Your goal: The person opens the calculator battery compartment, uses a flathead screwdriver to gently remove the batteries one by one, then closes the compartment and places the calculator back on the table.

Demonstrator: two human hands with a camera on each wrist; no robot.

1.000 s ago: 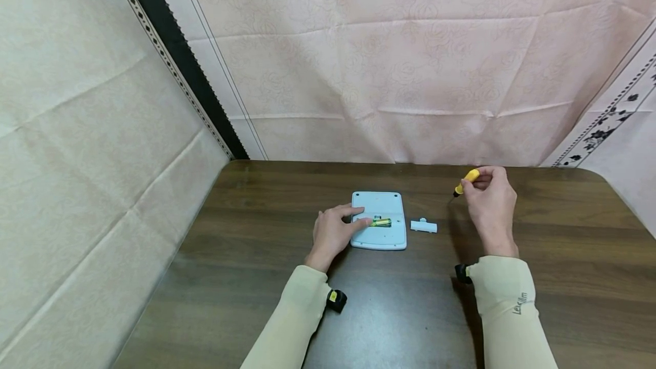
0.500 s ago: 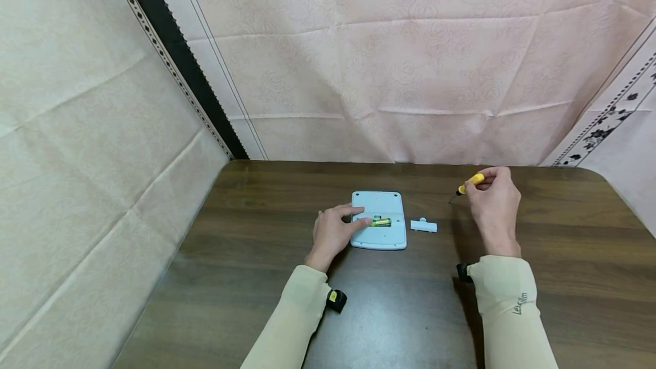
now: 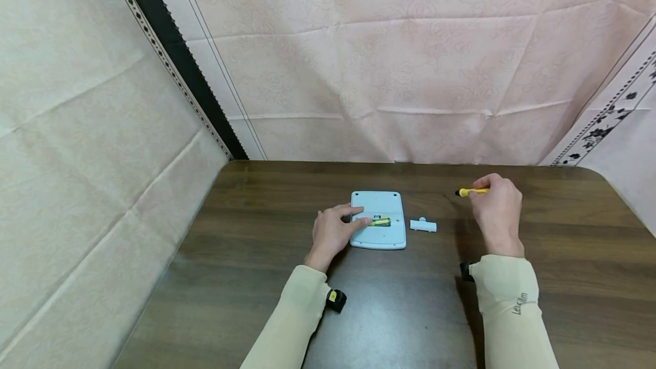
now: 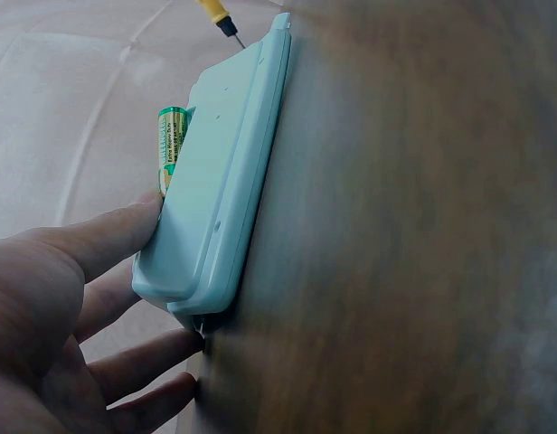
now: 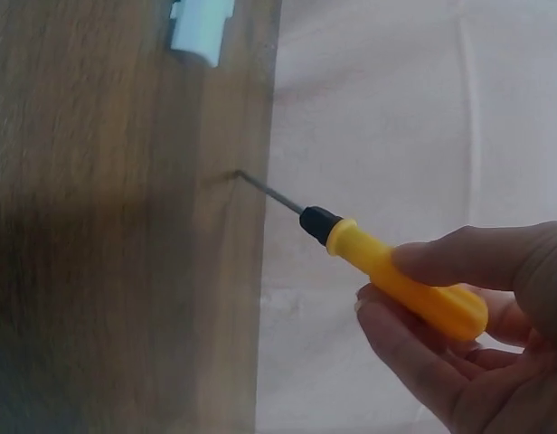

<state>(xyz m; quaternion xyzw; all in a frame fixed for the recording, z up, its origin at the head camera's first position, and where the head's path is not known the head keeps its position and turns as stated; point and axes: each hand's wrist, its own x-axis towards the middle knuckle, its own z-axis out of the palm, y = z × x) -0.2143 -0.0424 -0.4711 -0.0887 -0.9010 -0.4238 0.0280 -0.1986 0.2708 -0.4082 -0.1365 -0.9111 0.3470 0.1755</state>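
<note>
A flat light-blue device (image 3: 381, 239) lies on the table with its battery slot uncovered. One green-and-gold battery (image 3: 381, 222) sits in that slot, and in the left wrist view the battery (image 4: 172, 136) stands out above the device's back. My left hand (image 3: 330, 237) rests on the device's left side, thumb against the battery's end and fingers fairly straight. Off to the right, my right hand (image 3: 497, 212) grips a yellow screwdriver (image 3: 472, 192) by its handle. Its thin shaft points left, the tip close to the tabletop in the right wrist view.
A small light-blue battery cover (image 3: 423, 225) lies right of the device. The brown wooden table (image 3: 246, 232) ends at a back edge just beyond both hands, where a pale patterned cloth (image 3: 410, 73) hangs. Another pale cloth (image 3: 92, 158) hangs at the left.
The right hand has shifted slightly right and toward me, and the screwdriver has turned from a steep slant to nearly level. The left hand, device and cover have stayed put.
</note>
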